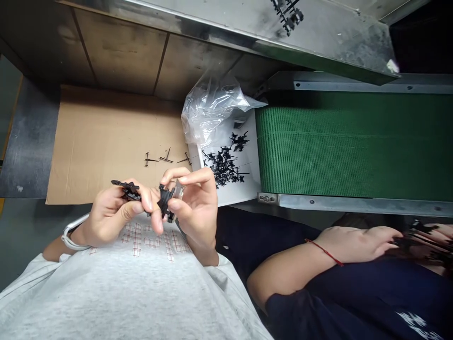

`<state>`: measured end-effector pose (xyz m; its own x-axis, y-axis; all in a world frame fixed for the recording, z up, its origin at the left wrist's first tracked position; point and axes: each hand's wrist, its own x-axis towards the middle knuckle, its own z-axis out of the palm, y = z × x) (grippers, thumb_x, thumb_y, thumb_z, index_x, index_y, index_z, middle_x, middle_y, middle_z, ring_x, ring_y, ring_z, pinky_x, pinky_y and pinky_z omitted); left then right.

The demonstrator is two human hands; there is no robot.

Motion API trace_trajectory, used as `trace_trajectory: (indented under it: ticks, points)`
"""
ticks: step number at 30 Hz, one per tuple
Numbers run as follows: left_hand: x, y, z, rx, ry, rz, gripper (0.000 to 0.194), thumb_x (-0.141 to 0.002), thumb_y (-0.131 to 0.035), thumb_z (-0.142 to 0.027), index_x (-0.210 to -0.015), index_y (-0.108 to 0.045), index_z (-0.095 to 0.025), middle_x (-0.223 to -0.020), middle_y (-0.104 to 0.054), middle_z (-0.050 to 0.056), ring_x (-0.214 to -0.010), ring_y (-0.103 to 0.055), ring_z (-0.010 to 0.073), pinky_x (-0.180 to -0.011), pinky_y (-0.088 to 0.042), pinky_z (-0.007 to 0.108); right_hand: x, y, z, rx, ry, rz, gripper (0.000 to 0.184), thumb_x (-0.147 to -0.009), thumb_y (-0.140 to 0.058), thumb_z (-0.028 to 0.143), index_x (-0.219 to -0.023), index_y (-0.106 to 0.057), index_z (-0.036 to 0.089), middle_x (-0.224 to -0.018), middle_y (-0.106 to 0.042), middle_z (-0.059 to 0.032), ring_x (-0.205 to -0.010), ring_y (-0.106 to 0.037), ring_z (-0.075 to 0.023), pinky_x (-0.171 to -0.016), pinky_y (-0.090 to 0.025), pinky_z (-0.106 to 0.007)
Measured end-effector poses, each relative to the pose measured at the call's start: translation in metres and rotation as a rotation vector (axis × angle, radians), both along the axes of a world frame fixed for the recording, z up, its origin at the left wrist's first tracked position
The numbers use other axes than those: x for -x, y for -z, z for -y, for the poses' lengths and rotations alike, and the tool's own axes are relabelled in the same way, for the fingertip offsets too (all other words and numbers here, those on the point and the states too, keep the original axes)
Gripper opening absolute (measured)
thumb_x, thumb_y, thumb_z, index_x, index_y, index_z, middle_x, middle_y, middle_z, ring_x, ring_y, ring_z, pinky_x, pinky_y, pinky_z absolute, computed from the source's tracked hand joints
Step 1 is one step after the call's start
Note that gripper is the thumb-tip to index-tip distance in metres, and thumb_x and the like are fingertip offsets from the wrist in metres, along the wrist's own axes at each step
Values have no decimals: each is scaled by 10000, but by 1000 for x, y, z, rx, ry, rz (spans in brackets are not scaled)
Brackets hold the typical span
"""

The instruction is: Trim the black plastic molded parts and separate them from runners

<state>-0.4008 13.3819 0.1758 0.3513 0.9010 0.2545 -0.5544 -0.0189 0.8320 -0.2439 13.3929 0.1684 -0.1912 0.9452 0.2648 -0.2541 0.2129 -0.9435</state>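
Close to my chest, my left hand (pixel 116 210) is closed around a dark, slender plastic part (pixel 130 190) that sticks out past the thumb. Its extended fingers reach toward a second black piece (pixel 164 198), which my right hand (pixel 198 200) pinches between thumb and fingers. A small greyish, shiny bit (pixel 179 190) shows at that piece's right side; I cannot make out what it is. Three thin black branched plastic pieces, one of them a T-shaped piece (pixel 150 159), lie on the cardboard sheet (pixel 95 141) beyond my hands.
A white tray (pixel 251 174) holds a heap of black plastic parts (pixel 222 165), with a clear plastic bag (pixel 212 108) over its far side. Right of it runs a green conveyor belt (pixel 354 146). A metal ledge (pixel 329 42) overhangs the back. A co-worker's hand (pixel 364 243) holds dark parts.
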Motion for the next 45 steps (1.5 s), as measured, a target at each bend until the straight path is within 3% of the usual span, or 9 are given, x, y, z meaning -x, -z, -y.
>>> trace_trajectory:
  ticks: [5, 10, 18, 24, 32, 37, 41, 45]
  points:
    - [0, 2, -1, 36, -3, 20, 158, -982, -476, -178, -939, -627, -162, -675, -683, 55, -708, -607, 145, -690, -477, 280, 2, 2, 0, 49, 22, -113, 117, -938, -586, 267, -1013, -497, 261, -972, -593, 10, -493, -457, -15, -449, -446, -173]
    - [0, 5, -4, 107, 64, 32, 149, -977, -500, -196, -923, -632, -153, -684, -693, 59, -748, -639, 151, -724, -506, 284, 0, 2, -1, 29, 15, -126, 210, -891, -645, 203, -1031, -505, 272, -969, -615, 11, -508, -460, -26, -483, -476, -180]
    - [-7, 9, -11, 531, 43, 170, 117, -885, -678, -265, -922, -697, -156, -832, -759, 46, -792, -717, 130, -748, -567, 219, -7, 13, -11, -2, 23, -188, 297, -893, -528, 137, -1122, -471, 316, -822, -524, 38, -537, -401, -60, -482, -405, -164]
    - [-7, 16, -12, 760, -29, 221, 163, -919, -626, -227, -1054, -702, -175, -1102, -751, 59, -960, -726, 151, -861, -579, 245, -8, 24, -21, -162, 82, -132, 285, -890, -481, 220, -1143, -421, 336, -729, -394, 37, -537, -375, -109, -445, -357, -187]
    - [-5, 13, -12, 766, 59, 202, 265, -948, -557, -213, -1170, -683, -138, -1251, -690, 133, -1214, -629, 231, -1146, -406, 399, -9, 37, -31, -193, 73, -52, 249, -878, -479, 307, -1087, -343, 324, -683, -308, 55, -492, -343, -108, -420, -330, -186]
    - [-3, 10, -13, 788, 116, 271, 272, -970, -497, -174, -1143, -704, -148, -1222, -707, 113, -1222, -621, 219, -1112, -454, 398, -14, 37, -36, -286, 108, 40, 249, -872, -550, 257, -1057, -388, 296, -697, -394, 53, -544, -418, -98, -493, -381, -189]
    - [-1, 9, -14, 814, 147, 300, 292, -981, -465, -170, -1116, -722, -136, -1225, -706, 103, -1202, -629, 197, -1067, -499, 343, -18, 32, -39, -323, 40, 36, 316, -824, -649, 157, -1054, -468, 276, -738, -459, 51, -609, -482, -81, -511, -386, -163]
    - [1, 10, -15, 834, 167, 291, 308, -985, -458, -185, -1151, -713, -141, -1249, -694, 93, -1208, -622, 201, -1066, -509, 362, -23, 27, -43, -310, -17, 74, 304, -836, -664, 160, -1049, -478, 271, -736, -482, 52, -628, -509, -80, -509, -379, -161]
